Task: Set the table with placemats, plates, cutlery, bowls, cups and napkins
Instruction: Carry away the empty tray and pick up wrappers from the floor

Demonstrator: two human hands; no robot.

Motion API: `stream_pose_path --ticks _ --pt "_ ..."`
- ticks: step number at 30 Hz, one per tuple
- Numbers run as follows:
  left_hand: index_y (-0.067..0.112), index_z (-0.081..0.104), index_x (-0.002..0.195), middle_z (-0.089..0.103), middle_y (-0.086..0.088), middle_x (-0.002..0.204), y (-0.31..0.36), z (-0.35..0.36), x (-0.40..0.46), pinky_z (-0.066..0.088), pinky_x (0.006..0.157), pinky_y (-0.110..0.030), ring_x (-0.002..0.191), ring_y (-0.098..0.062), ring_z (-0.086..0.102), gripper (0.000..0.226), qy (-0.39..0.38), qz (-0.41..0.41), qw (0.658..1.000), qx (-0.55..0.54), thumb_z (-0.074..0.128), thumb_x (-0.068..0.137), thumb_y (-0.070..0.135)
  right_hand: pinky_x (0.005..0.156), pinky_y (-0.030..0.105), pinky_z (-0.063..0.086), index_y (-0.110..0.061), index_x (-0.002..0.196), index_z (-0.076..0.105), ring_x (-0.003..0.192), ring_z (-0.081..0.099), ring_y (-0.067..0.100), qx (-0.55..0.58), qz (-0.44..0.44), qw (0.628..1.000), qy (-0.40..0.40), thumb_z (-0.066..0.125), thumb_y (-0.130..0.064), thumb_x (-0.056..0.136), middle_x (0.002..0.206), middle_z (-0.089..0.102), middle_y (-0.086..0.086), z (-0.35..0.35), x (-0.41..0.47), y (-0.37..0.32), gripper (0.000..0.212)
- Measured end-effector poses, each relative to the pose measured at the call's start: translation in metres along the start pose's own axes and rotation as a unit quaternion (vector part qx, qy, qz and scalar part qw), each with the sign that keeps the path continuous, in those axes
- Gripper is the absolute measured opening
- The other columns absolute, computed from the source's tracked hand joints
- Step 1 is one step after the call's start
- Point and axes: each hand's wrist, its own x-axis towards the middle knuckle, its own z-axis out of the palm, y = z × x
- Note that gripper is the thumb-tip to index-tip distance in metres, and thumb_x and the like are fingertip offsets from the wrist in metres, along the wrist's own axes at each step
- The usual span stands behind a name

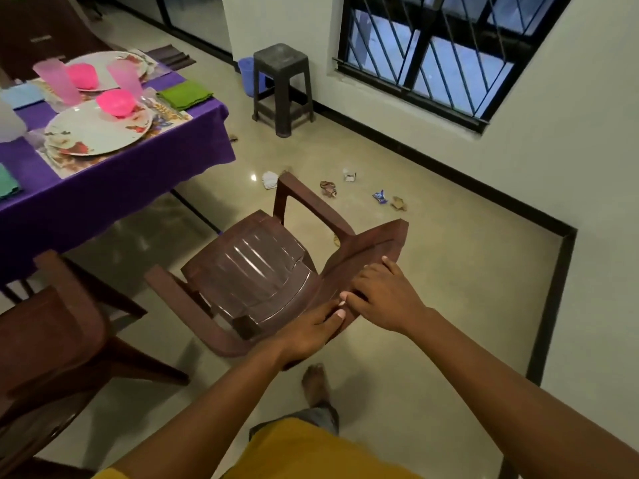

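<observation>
Both hands, left hand [311,331] and right hand [382,299], grip the brown chair [256,271] by its backrest (probably steering it) toward the laid table [114,188].

A single wide-angle view looks from the person's head, forward and steeply down. The brown plastic chair [262,271] sits close below at centre, with both forearms reaching in from the near edge. The tabletop [103,174] lies at far left, the barred window [432,53] at far right, and the floor [432,271] fills the middle.
</observation>
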Motion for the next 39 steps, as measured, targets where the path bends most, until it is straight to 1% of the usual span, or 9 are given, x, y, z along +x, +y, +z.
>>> stream_pose_path --ticks 4,9,14,17,21,24,28,36,39 --pt "0.036 0.021 0.164 0.032 0.008 0.166 0.012 0.000 0.035 0.019 0.116 -0.025 0.155 -0.014 0.026 0.056 -0.021 -0.035 0.999 -0.022 0.026 0.111 0.054 0.121 0.041 0.021 -0.028 0.102 0.074 0.118 0.057 0.018 -0.033 -0.022 0.998 -0.050 0.026 -0.068 0.095 0.109 0.071 -0.004 -0.003 0.031 0.025 0.063" --pt "0.040 0.035 0.159 0.037 0.010 0.165 -0.004 -0.006 0.074 0.024 0.128 -0.041 0.150 -0.010 0.035 0.062 -0.013 -0.082 0.996 -0.038 0.030 0.104 0.069 0.113 0.043 0.029 -0.028 0.116 0.071 0.124 0.053 0.025 -0.087 -0.018 0.985 -0.145 0.043 -0.068 0.094 0.122 0.067 0.002 -0.019 0.083 0.051 0.053" --pt "0.036 0.043 0.157 0.039 0.002 0.165 -0.032 -0.015 0.081 0.024 0.124 -0.037 0.151 -0.022 0.038 0.066 0.000 -0.220 0.975 0.026 0.026 0.104 0.070 0.120 0.058 0.016 -0.032 0.141 0.060 0.142 0.036 0.032 -0.174 -0.022 0.953 -0.249 0.043 -0.073 0.092 0.149 0.050 0.008 -0.019 0.129 0.065 0.065" --pt "0.046 0.043 0.153 0.036 0.006 0.167 -0.073 -0.016 0.086 0.018 0.126 -0.055 0.154 -0.025 0.032 0.089 0.026 -0.313 0.945 0.087 0.018 0.081 0.091 0.118 0.069 0.007 -0.032 0.145 0.055 0.144 0.032 0.036 -0.212 -0.031 0.934 -0.285 0.044 -0.071 0.093 0.153 0.044 0.009 -0.010 0.156 0.069 0.065" --pt "0.044 0.038 0.157 0.030 0.003 0.169 -0.116 -0.016 0.088 0.021 0.123 -0.058 0.154 -0.029 0.028 0.111 0.071 -0.392 0.908 0.128 0.006 0.067 0.102 0.112 0.069 0.028 -0.028 0.148 0.049 0.140 0.040 0.042 -0.222 -0.004 0.921 -0.319 0.051 -0.063 0.094 0.154 0.042 0.013 0.006 0.181 0.068 0.064" --pt "0.036 0.034 0.160 0.032 -0.006 0.167 -0.083 -0.021 0.067 0.027 0.123 -0.054 0.152 -0.035 0.031 0.080 0.128 -0.463 0.869 0.117 0.030 0.092 0.077 0.099 0.060 0.050 -0.021 0.138 0.058 0.123 0.059 0.038 -0.187 0.027 0.933 -0.308 0.061 -0.052 0.091 0.136 0.059 0.011 0.009 0.194 0.071 0.057" --pt "0.040 0.052 0.145 0.061 0.002 0.143 -0.043 -0.023 0.053 0.050 0.099 -0.041 0.130 -0.026 0.060 0.041 0.197 -0.480 0.851 0.087 0.045 0.104 0.046 0.095 0.040 0.056 -0.025 0.134 0.062 0.112 0.066 0.027 -0.122 0.067 0.936 -0.324 0.064 -0.047 0.087 0.127 0.066 0.003 0.010 0.211 0.081 0.052" --pt "0.023 0.061 0.141 0.064 -0.003 0.139 -0.050 -0.017 0.039 0.048 0.104 -0.038 0.127 -0.024 0.061 0.066 0.276 -0.585 0.758 -0.082 0.066 0.089 0.064 0.102 0.043 0.054 -0.034 0.137 0.055 0.107 0.065 0.022 -0.037 0.031 0.867 -0.496 0.074 -0.059 0.067 0.130 0.064 -0.002 0.082 0.272 0.115 0.077" --pt "0.021 0.063 0.140 0.064 -0.006 0.138 -0.061 -0.016 0.037 0.049 0.106 -0.039 0.125 -0.026 0.062 0.072 0.279 -0.580 0.757 -0.114 0.070 0.084 0.065 0.106 0.044 0.053 -0.024 0.133 0.060 0.112 0.065 0.026 0.008 0.064 0.876 -0.478 0.072 -0.039 0.088 0.128 0.065 0.006 0.058 0.264 0.112 0.048"
